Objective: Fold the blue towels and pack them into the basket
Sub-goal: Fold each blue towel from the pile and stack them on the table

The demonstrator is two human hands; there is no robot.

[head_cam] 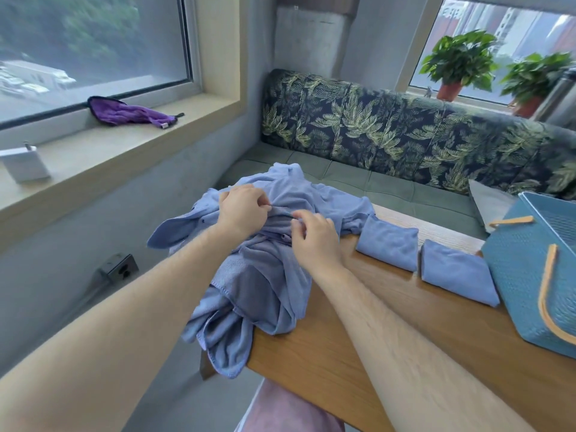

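Observation:
A crumpled heap of blue towels (261, 275) lies on the left end of the wooden table (374, 332) and hangs over its edge. My left hand (241, 210) pinches a fold at the top of the heap. My right hand (313, 236) pinches the cloth just to the right of it. Two folded blue towels (389, 244) (456, 277) lie side by side on the table to the right. The blue basket (523, 275) with tan handles stands at the right end of the table, and its visible part holds nothing.
A bench with a leaf-patterned back (405, 129) runs behind the table. A purple cloth (131, 112) and a white box (25, 165) lie on the window sill at the left. Potted plants (461, 62) stand on the far sill. A grey cushion (489, 201) leans behind the basket.

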